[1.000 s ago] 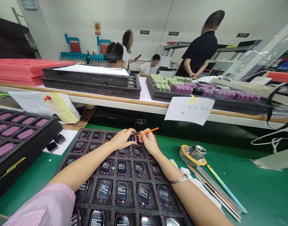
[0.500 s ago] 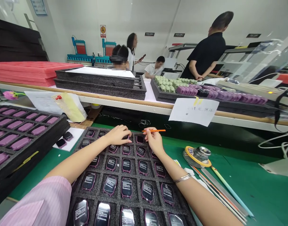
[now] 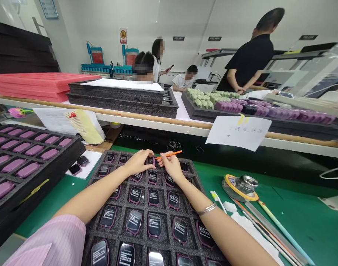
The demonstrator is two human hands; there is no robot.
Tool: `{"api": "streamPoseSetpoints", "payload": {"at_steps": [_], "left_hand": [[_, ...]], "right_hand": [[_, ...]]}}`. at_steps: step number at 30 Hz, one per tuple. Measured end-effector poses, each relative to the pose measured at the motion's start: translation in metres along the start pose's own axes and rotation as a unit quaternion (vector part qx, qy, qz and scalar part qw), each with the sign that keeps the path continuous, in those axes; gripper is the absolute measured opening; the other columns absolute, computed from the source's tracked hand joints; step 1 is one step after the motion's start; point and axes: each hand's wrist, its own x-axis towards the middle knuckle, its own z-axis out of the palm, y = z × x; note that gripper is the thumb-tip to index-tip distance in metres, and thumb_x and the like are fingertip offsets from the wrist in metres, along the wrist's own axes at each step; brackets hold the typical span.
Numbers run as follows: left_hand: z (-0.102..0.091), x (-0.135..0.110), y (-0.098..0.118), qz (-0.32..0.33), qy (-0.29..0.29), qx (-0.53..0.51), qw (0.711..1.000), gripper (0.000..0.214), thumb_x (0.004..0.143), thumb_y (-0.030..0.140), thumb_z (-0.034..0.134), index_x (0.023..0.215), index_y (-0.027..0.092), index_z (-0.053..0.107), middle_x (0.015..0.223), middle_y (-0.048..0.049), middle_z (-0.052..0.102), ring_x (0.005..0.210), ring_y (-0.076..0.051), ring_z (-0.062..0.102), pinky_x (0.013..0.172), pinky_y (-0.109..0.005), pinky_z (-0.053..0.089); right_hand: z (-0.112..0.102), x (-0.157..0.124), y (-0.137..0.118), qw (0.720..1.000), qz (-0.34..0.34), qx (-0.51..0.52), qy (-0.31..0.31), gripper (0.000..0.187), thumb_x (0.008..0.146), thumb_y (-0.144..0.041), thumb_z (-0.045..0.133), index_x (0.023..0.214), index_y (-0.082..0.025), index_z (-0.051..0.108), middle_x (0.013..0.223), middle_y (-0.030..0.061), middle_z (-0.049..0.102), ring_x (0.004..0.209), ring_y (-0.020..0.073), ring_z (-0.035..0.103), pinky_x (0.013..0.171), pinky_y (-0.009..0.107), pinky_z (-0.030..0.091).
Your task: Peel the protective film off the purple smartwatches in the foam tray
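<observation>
My left hand (image 3: 141, 162) reaches over the far rows of a black foam tray (image 3: 145, 205). Its thumb and fingers grip a purple-framed smartwatch body (image 3: 154, 161) by the edges, tilted up so its side shows. Between the fingers of my right hand (image 3: 171, 166) is a thin orange stick (image 3: 173, 153), its left end close to that watch's side; whether it touches I cannot tell. Several similar watches, such as one in the middle (image 3: 153, 197), lie screen up in the tray's pockets, most with white text on dark screens.
Another foam tray (image 3: 61, 162) of purple pieces stands left, near two watches on white paper (image 3: 88, 168). At right lie a glass jar (image 3: 248, 183), a tape roll (image 3: 231, 184), a toothbrush (image 3: 218, 201) and long sticks. A shelf (image 3: 185, 127) with trays crosses ahead; several people are beyond.
My right hand has come leftward, bringing the orange stick's end to the watch at my left hand. That watch now shows tilted between my left fingers. The whole view has shifted slightly.
</observation>
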Motion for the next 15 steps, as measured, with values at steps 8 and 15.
{"api": "streamPoseSetpoints", "payload": {"at_steps": [8, 15], "left_hand": [[0.003, 0.0, 0.0, -0.01, 0.002, -0.011, 1.0, 0.045, 0.087, 0.047, 0.068, 0.118, 0.016, 0.057, 0.112, -0.0088, 0.065, 0.107, -0.025, 0.062, 0.094, -0.044, 0.05], [-0.008, -0.002, 0.018, 0.037, -0.008, 0.01, 0.999, 0.03, 0.093, 0.044, 0.06, 0.112, 0.02, 0.063, 0.113, -0.0087, 0.063, 0.109, -0.024, 0.056, 0.098, -0.04, 0.044]], "right_hand": [[-0.001, -0.001, 0.003, 1.0, -0.014, -0.01, -0.006, 0.03, 0.097, -0.036, 0.061, 0.119, -0.016, 0.061, 0.113, 0.0071, 0.066, 0.091, 0.0181, 0.067, 0.077, 0.037, 0.059], [-0.001, -0.004, -0.002, 1.0, 0.003, -0.006, 0.005, 0.031, 0.097, -0.036, 0.061, 0.121, -0.016, 0.061, 0.115, 0.0075, 0.066, 0.094, 0.0191, 0.067, 0.079, 0.038, 0.059]]}}
